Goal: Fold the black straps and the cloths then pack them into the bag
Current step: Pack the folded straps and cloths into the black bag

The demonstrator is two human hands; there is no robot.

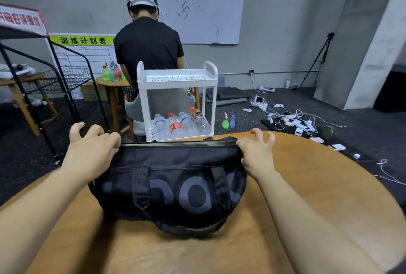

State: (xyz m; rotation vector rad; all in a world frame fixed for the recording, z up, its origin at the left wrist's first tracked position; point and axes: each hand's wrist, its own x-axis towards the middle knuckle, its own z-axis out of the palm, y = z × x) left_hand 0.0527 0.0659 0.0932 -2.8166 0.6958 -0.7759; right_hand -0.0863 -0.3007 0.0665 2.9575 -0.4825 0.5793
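Observation:
A black duffel bag (171,188) with large grey letters and two carry handles lies on the round wooden table (318,185) in front of me. Its zipped top edge runs across between my hands. My left hand (92,148) pinches the left end of that top edge, the other fingers spread upward. My right hand (256,152) pinches the right end the same way. No loose straps or cloths show outside the bag.
Beyond the table stands a white trolley (176,80) holding several water bottles. A person in black sits behind it, back turned. A black wire rack (44,80) is at the left. Cables and small devices (290,119) litter the floor at the right.

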